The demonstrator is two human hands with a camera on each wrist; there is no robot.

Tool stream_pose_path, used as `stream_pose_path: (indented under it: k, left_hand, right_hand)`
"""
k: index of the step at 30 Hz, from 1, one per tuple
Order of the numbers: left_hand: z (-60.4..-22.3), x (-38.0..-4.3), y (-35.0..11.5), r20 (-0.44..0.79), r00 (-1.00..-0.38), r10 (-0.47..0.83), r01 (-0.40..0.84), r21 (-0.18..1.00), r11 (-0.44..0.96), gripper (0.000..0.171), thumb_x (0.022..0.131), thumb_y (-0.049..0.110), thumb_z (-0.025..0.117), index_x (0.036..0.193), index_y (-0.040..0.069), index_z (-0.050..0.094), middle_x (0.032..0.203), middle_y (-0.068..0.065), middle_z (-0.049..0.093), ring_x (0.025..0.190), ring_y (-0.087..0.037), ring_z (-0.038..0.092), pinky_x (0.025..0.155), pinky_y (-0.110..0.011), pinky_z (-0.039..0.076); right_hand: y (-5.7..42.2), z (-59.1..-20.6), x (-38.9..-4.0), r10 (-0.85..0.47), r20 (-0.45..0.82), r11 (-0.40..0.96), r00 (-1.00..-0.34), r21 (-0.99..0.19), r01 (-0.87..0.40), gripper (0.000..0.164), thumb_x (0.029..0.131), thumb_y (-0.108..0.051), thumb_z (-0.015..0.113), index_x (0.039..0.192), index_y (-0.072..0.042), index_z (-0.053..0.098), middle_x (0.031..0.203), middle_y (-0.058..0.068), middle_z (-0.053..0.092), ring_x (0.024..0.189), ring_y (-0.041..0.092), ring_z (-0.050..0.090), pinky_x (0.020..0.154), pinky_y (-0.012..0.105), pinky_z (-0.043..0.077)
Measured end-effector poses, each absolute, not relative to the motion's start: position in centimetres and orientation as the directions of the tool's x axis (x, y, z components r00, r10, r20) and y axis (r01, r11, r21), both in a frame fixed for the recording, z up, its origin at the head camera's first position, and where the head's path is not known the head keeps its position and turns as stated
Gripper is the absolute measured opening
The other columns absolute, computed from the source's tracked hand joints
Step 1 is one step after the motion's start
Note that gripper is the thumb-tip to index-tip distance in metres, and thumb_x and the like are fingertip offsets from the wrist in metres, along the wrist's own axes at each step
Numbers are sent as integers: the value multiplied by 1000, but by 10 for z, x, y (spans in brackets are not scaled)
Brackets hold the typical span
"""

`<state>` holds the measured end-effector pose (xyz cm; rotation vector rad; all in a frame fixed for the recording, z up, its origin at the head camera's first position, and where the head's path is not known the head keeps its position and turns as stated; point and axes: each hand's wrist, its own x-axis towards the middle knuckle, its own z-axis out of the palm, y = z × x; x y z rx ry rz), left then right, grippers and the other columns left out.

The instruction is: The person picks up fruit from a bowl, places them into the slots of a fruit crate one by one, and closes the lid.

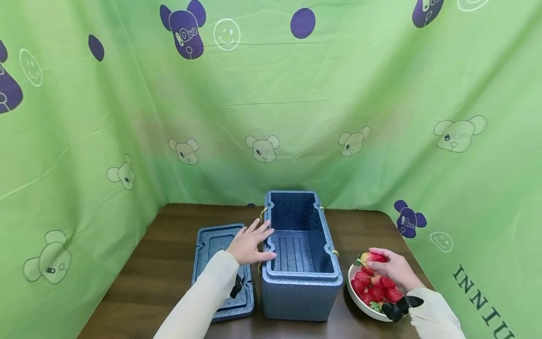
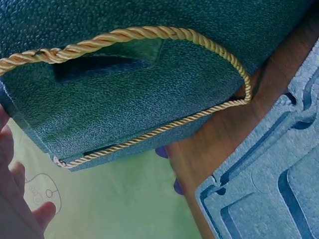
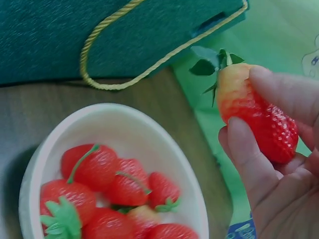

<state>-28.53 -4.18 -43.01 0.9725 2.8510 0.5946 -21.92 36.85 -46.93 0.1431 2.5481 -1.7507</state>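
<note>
A deep blue foam box [image 1: 298,296] stands uncovered, its ribbed floor visible and no objects seen inside. My left hand [image 1: 251,244] is at the box's left rim, fingers spread and mostly straight; whether it presses there is hard to tell. In the left wrist view, part of that hand [image 2: 20,199] shows at the left edge, beside the box wall with a yellow rope [image 2: 159,133]. My right hand [image 3: 284,199] pinches a strawberry [image 3: 256,112] with green leaves between thumb and fingers. It holds it above a white bowl [image 3: 124,112] containing several red strawberries [image 3: 127,191].
The box's blue lid [image 1: 220,235] lies flat on the brown wooden table [image 1: 135,282], left of the box and partly under the left forearm. A green printed curtain [image 1: 296,108] hangs behind and along both sides. The bowl stands close to the box's right side.
</note>
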Motion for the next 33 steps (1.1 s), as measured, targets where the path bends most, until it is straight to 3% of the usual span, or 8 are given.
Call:
stream_pose_path:
  k: [3, 11, 16, 23, 33]
  left_hand:
    - [-428, -286, -41, 65, -789, 611, 586, 378, 717, 74, 87, 54, 59, 148, 17, 39, 155, 0, 29, 145, -24, 14, 113, -55, 16]
    - [-426, -286, -42, 44, -792, 609, 573, 395, 718, 74, 87, 53, 61, 148, 18, 39, 154, 2, 30, 145, -23, 17, 113, -54, 15]
    - [-426, -286, -43, 65, -788, 612, 583, 397, 709, 74, 86, 53, 61, 147, 17, 40, 154, 1, 32, 144, -25, 20, 113, -55, 16]
    - [-428, -286, -43, 54, -785, 617, 588, 374, 717, 76, 87, 56, 58, 149, 17, 37, 154, 1, 30, 144, -23, 21, 113, -54, 18]
    - [-431, -286, -42, 42, -778, 627, 604, 326, 728, 72, 92, 55, 52, 150, 16, 35, 156, 1, 27, 144, -24, 19, 113, -52, 17]
  right_hand:
    - [368, -461, -222, 14, -63, 362, -998, -930, 64, 57, 87, 2, 63, 133, 21, 35, 104, 19, 64, 81, 18, 68, 74, 33, 57]
    - [361, -436, -233, -10, -60, 303, -998, -951, 54, 59, 88, -5, 66, 134, 18, 37, 97, 3, 66, 79, 8, 67, 74, 30, 56]
    - [353, -422, -241, -25, -36, 376, -999, -926, 24, 61, 89, -9, 66, 135, 18, 36, 102, 11, 66, 81, 9, 66, 74, 30, 56]
    - [341, -407, -254, -67, -1, 485, -998, -874, -32, 55, 88, -6, 65, 132, 17, 41, 102, 18, 64, 82, 19, 66, 70, 31, 57]
    - [319, -386, -284, -112, 27, 484, -993, -871, -78, 55, 87, -6, 67, 131, 16, 43, 103, 16, 64, 77, 7, 62, 69, 30, 56]
